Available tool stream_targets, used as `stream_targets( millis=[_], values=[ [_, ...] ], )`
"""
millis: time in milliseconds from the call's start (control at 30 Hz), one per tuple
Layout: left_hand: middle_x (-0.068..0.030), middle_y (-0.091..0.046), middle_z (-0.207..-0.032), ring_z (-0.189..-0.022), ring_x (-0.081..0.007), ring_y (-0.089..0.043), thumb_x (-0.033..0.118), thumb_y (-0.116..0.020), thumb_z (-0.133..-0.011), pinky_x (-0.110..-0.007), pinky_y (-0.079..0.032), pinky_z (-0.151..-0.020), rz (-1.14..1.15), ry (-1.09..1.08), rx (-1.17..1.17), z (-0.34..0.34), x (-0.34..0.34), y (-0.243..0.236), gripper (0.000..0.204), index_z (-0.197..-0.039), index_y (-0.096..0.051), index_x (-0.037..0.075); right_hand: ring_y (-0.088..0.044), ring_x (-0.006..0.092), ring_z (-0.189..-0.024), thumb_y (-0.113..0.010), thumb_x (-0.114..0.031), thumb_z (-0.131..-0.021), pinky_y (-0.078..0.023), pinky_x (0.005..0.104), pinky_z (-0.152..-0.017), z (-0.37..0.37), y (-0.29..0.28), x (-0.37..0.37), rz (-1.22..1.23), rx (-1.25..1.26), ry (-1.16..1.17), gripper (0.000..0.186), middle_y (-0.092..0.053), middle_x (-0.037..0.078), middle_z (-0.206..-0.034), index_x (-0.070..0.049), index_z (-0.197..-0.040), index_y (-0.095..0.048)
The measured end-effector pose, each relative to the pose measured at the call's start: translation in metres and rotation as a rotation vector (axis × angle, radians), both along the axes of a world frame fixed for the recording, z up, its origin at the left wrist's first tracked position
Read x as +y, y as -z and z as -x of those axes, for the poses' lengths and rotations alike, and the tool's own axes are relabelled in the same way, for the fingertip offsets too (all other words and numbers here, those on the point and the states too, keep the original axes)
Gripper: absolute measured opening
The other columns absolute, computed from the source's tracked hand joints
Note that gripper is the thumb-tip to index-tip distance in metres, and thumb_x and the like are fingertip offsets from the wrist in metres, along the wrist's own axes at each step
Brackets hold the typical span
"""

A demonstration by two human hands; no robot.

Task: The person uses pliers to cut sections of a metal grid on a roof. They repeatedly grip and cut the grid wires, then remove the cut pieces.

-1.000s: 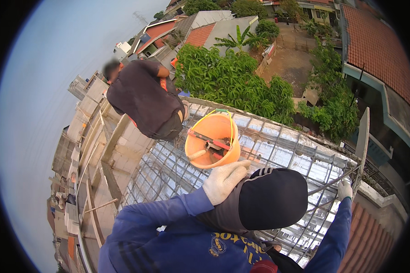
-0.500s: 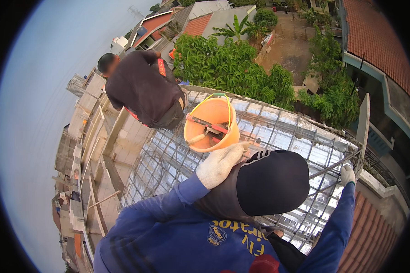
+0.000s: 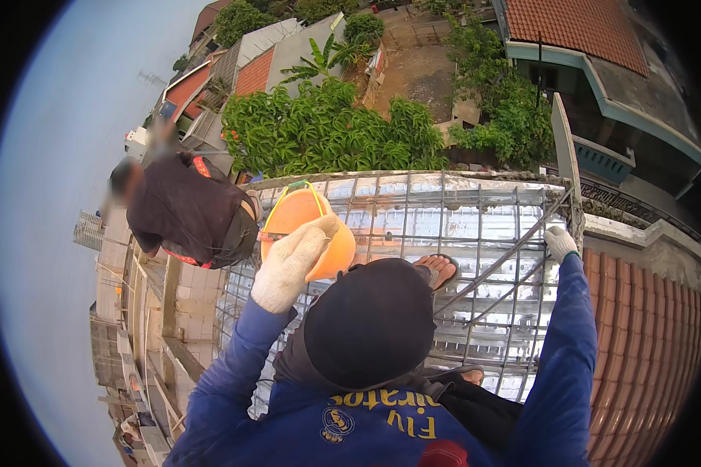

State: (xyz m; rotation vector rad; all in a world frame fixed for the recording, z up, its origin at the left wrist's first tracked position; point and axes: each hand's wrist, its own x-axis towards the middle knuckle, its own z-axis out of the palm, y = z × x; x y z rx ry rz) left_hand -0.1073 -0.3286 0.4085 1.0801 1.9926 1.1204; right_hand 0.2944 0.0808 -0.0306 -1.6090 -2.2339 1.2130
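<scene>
My left hand (image 3: 294, 265), in a white knit glove, is raised with its fingers stretched out and nothing visible in it. It covers part of an orange bucket (image 3: 336, 253) with a yellow handle; a tool (image 3: 270, 236) with a red part lies across the bucket's rim, mostly hidden. My right hand (image 3: 561, 243), also gloved, is at the right edge of a steel bar grid (image 3: 475, 226), near a slanting bar (image 3: 514, 251). Its fingers look curled, but their grip is hidden. My bent, dark-clothed knee (image 3: 370, 323) stands between the hands.
Another person (image 3: 191, 206) in a dark shirt bends over left of the bucket. Shiny metal sheeting (image 3: 467, 292) lies beneath the grid, where my sandalled foot (image 3: 438, 271) rests. An upright board (image 3: 566, 156) stands at the right edge, with a tiled roof (image 3: 639, 350) beyond.
My view has shifted, so the bucket and the other person appear farther left. My left hand has risen off my knee and now overlaps the bucket. My right hand stays by the grid's edge.
</scene>
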Motion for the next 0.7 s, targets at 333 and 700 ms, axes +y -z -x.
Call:
stream_targets(
  millis=[333,700],
  values=[
    [-0.0174,-0.069,-0.156,-0.143,-0.0277,-0.064,0.042,-0.062,-0.116,-0.039,-0.048,-0.120,0.318,0.534,-0.162,0.007,0.183,0.112,0.061,-0.158,-0.063,-0.001,-0.080,0.0305,-0.110,-0.065,-0.034,-0.105,-0.060,0.0433,-0.101,-0.023,-0.081,-0.020,0.250,0.314,0.505,0.044,-0.085,0.017,-0.113,-0.003,-0.134,-0.078],
    [-0.0190,-0.080,-0.132,-0.126,-0.0364,-0.075,0.049,-0.069,-0.101,-0.044,-0.056,-0.110,0.415,0.840,0.349,-0.159,0.357,0.349,0.055,-0.136,-0.079,0.007,-0.080,0.0406,-0.102,-0.067,-0.036,-0.104,-0.062,0.0488,-0.094,-0.091,-0.151,-0.093,-0.150,-0.313,0.452,0.036,-0.084,0.018,-0.109,-0.009,-0.121,-0.083]
  ],
)
